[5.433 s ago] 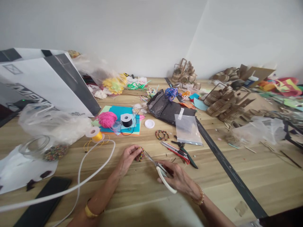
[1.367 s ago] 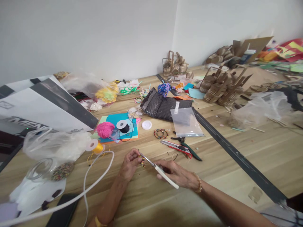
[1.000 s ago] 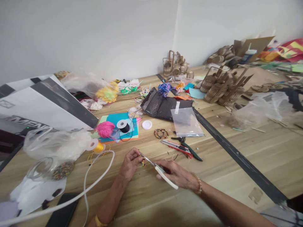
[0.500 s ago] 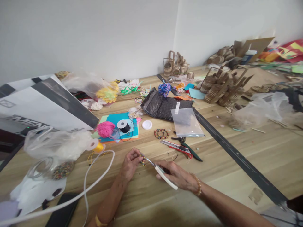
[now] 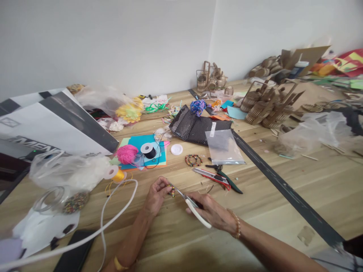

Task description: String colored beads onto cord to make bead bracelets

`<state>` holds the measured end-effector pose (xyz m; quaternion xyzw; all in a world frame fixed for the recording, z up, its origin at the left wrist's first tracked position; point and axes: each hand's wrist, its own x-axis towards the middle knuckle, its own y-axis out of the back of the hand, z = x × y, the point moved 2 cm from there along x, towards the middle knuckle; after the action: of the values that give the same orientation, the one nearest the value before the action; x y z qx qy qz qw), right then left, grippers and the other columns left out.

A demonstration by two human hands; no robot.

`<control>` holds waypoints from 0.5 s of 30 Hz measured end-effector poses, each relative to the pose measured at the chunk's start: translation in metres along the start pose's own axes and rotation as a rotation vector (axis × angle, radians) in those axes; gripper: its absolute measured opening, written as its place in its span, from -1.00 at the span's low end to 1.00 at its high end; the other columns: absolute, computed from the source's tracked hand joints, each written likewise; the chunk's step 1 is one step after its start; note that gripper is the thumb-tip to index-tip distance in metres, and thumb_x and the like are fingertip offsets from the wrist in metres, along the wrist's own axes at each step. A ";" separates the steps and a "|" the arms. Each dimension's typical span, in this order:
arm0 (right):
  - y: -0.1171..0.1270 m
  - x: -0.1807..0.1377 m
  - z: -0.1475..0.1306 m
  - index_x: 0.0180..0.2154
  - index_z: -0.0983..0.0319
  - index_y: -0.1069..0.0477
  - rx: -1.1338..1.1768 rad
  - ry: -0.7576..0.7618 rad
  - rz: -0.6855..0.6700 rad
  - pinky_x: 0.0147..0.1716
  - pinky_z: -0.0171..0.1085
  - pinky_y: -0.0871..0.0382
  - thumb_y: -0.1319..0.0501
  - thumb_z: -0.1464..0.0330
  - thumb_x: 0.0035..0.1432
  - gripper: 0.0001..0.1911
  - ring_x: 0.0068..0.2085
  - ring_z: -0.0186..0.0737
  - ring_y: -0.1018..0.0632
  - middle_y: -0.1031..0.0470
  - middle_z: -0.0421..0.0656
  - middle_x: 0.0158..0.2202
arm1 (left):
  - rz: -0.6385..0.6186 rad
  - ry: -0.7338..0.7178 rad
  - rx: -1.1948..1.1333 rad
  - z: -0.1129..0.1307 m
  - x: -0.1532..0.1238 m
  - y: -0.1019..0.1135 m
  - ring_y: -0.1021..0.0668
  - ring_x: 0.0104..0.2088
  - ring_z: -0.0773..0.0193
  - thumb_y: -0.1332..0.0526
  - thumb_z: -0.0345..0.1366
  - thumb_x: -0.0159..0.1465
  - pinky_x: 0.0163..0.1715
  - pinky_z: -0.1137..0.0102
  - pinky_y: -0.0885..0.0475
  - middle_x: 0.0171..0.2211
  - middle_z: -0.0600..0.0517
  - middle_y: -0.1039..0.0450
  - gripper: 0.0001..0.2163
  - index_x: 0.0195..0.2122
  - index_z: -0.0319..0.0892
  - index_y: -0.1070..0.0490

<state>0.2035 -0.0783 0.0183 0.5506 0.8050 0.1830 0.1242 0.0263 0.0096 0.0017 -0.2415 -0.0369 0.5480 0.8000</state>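
Observation:
Between its fingertips my left hand (image 5: 157, 195) pinches a small piece of multicoloured beadwork (image 5: 172, 191), partly covered by the fingers. My right hand (image 5: 212, 211) is closed around the white handles of a pair of scissors (image 5: 195, 212). The blades point left and reach the beads at the left fingertips; whether they touch the cord is too small to tell. Beyond the hands lie a beaded bracelet (image 5: 193, 160), a red and grey box cutter (image 5: 211, 176) and green-handled pliers (image 5: 231, 182).
Spools of black cord (image 5: 148, 151) and yellow cord (image 5: 115, 174), plus pink yarn (image 5: 127, 154), stand at left. A tipped jar of beads (image 5: 75, 203) lies near a white cable (image 5: 119, 216). Further back are a black bubble mailer (image 5: 195, 130), a clear bag (image 5: 225, 148) and small baskets (image 5: 266, 105).
Both hands keep almost the same place. The scissors' handles have shifted very slightly, and a little more of the beadwork shows below the left fingertips.

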 end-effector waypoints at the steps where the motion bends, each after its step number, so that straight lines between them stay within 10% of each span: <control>1: 0.001 0.000 0.000 -0.19 0.29 -0.38 -0.008 0.000 0.006 -0.44 -0.42 -0.21 -0.10 0.18 0.23 -0.70 -0.45 -0.37 -0.32 -0.34 -0.24 -0.45 | 0.002 -0.001 -0.003 0.000 0.000 0.000 -0.50 -0.56 0.38 -0.47 -0.33 -0.16 -0.50 0.49 -0.37 -0.58 0.09 -0.49 -0.70 -0.53 -0.23 -0.33; 15: 0.030 -0.003 -0.001 -0.22 0.24 -0.32 -0.606 -0.103 0.036 -0.36 -0.35 -0.19 -0.07 0.36 0.23 -0.89 -0.34 -0.26 -0.47 -0.47 -0.13 -0.33 | 0.078 -0.072 -0.084 0.009 0.008 0.014 -0.49 -0.55 0.36 -0.42 -0.38 -0.07 -0.52 0.46 -0.31 -0.51 0.05 -0.52 -0.73 -0.34 -0.24 -0.44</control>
<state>0.2297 -0.0710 0.0321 0.5110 0.6965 0.3887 0.3203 0.0142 0.0236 0.0015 -0.2565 -0.0791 0.5849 0.7654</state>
